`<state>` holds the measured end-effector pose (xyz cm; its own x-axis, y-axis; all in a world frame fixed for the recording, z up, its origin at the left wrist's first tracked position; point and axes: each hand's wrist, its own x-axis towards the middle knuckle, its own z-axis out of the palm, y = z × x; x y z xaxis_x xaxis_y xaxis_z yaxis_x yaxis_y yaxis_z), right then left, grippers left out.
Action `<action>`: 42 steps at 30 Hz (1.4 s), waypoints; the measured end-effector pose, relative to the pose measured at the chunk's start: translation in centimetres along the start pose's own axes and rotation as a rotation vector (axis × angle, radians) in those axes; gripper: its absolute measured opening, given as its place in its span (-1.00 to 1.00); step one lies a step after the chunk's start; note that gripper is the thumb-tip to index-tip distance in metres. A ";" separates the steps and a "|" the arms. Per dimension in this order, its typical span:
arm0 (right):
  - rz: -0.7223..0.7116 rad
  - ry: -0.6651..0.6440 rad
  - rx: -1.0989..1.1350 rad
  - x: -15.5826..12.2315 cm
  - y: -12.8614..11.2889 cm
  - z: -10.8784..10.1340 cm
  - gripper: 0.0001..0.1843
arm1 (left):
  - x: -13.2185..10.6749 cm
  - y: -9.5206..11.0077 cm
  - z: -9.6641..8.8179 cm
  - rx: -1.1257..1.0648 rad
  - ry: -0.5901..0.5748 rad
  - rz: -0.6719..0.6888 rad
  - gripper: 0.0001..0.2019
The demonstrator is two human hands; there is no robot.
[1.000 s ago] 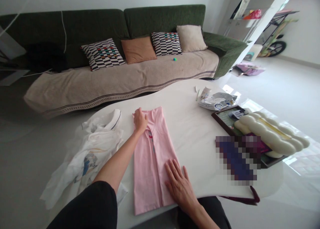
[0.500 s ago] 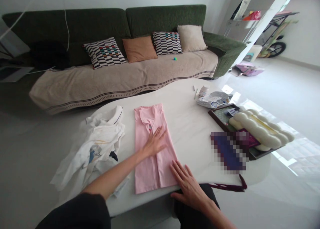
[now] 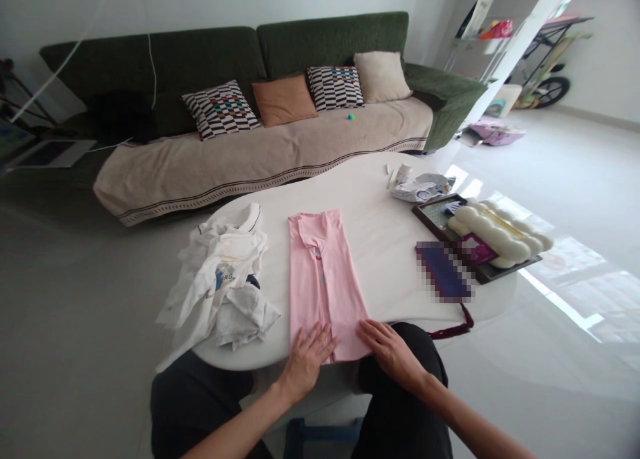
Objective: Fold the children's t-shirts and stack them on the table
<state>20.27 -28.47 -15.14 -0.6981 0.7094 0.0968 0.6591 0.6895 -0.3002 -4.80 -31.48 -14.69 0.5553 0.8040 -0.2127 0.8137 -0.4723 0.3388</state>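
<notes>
- The pink garment [image 3: 345, 285] lies lengthwise in front of me on the white table [image 3: 390, 259], its near end at the table's edge.
- My left hand [image 3: 307, 359] is open, fingers spread and laid on the cloth at the near end.
- My right hand [image 3: 393, 355] has its fingers along the near right corner; the thumb is hidden, so I cannot tell whether I am pinching the cloth.
- Done, as I judge it: the 2 long sides are turned in, nearly meeting down the middle, and 1 short sleeve [image 3: 314, 231] lies folded over near the far end.
- Left, as I judge it: the length is not yet doubled over, and the white clothes [image 3: 235, 259] to my left form a loose heap, 1 sleeve trailing off the table.
- The pink cloth looks thin, soft and matte, a long rectangle with slight creases and a narrow slit showing a bit of coloured print.
- The heap looks limp and rumpled, with dark trim on a collar.
- The tabletop is smooth and curved at its rim.
- To my right, a puffy cream object [image 3: 500, 232] with rounded lobes rests on a dark-rimmed tray [image 3: 434, 227], near a crinkled silvery packet [image 3: 423, 188].
</notes>
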 end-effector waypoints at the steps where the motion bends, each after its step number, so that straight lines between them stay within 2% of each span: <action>1: -0.007 -0.020 0.040 -0.3 -0.5 -0.4 -0.58 | -0.7 0.5 0.0 -0.003 -0.014 0.015 -0.23; 3: -0.013 -0.075 0.135 -0.9 -1.4 -1.4 -0.64 | -2.1 1.5 -0.5 -0.025 -0.063 0.040 -0.21; 5: -0.012 -0.128 0.251 -1.0 -1.9 -2.9 -0.67 | -3.1 2.1 -2.0 -0.090 -0.130 0.049 -0.25; 7: 0.026 -0.179 0.415 -0.5 -1.6 -4.8 -0.71 | -3.2 1.9 -4.7 -0.211 -0.196 0.064 -0.34; 9: 0.107 -0.249 0.626 1.0 -0.4 -6.8 -0.75 | -2.0 0.7 -8.2 -0.382 -0.273 0.107 -0.48; 11: 0.214 -0.282 0.846 3.7 1.6 -8.6 -0.72 | 0.8 -1.6 -12.2 -0.565 -0.360 0.136 -0.62; 14: 0.352 -0.215 1.178 9.5 5.5 -9.9 -0.66 | 7.3 -6.3 -17.4 -0.801 -0.449 0.003 -0.66; 16: 0.421 -0.141 1.359 13.6 8.0 -9.7 -0.65 | 12.1 -9.6 -19.8 -0.955 -0.531 -0.177 -0.61; 18: 0.492 -0.056 1.442 17.2 10.4 -8.8 -0.64 | 16.4 -12.7 -21.0 -1.079 -0.586 -0.300 -0.54; 21: 0.585 0.020 1.471 21.0 13.4 -6.9 -0.63 | 21.2 -16.3 -20.5 -1.185 -0.591 -0.358 -0.50; 23: 0.636 -0.021 1.517 22.3 15.0 -5.7 -0.58 | 23.2 -18.1 -19.2 -1.210 -0.563 -0.382 -0.51; 26: 0.665 -0.170 1.596 22.8 16.2 -4.4 -0.48 | 24.6 -19.9 -16.9 -1.204 -0.475 -0.427 -0.51; 29: 0.604 -0.195 1.637 21.9 16.2 -4.2 -0.49 | 24.8 -20.6 -15.9 -1.152 -0.404 -0.429 -0.54; 30: 0.569 -0.181 1.640 21.3 16.1 -4.3 -0.52 | 24.7 -20.6 -16.0 -1.102 -0.383 -0.412 -0.57; 32: 0.501 -0.168 1.612 19.9 15.6 -4.7 -0.57 | 24.4 -19.6 -16.2 -0.891 -0.256 -0.377 -0.66; 35: 0.437 -0.189 1.501 17.5 14.5 -5.2 -0.60 | 24.0 -16.5 -15.8 -0.538 0.082 -0.330 -0.69; 37: 0.431 -0.169 1.421 16.4 13.6 -5.0 -0.61 | 23.8 -14.0 -14.7 -0.364 0.267 -0.163 -0.64; 39: 0.448 -0.121 1.357 15.7 12.8 -4.5 -0.62 | 23.8 -12.0 -13.0 -0.216 0.316 0.061 -0.60; 40: 0.467 -0.091 1.333 15.5 12.5 -4.2 -0.63 | 24.0 -11.4 -12.2 -0.157 0.299 0.128 -0.58; 42: 0.516 -0.035 1.302 14.9 11.9 -3.6 -0.65 | 24.5 -11.2 -10.6 -0.111 0.221 0.109 -0.55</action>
<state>18.74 -9.19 -13.89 -0.4793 0.8208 -0.3108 0.1244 -0.2870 -0.9498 -2.11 -2.66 -13.93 0.5774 0.8158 0.0319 0.7208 -0.5277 0.4495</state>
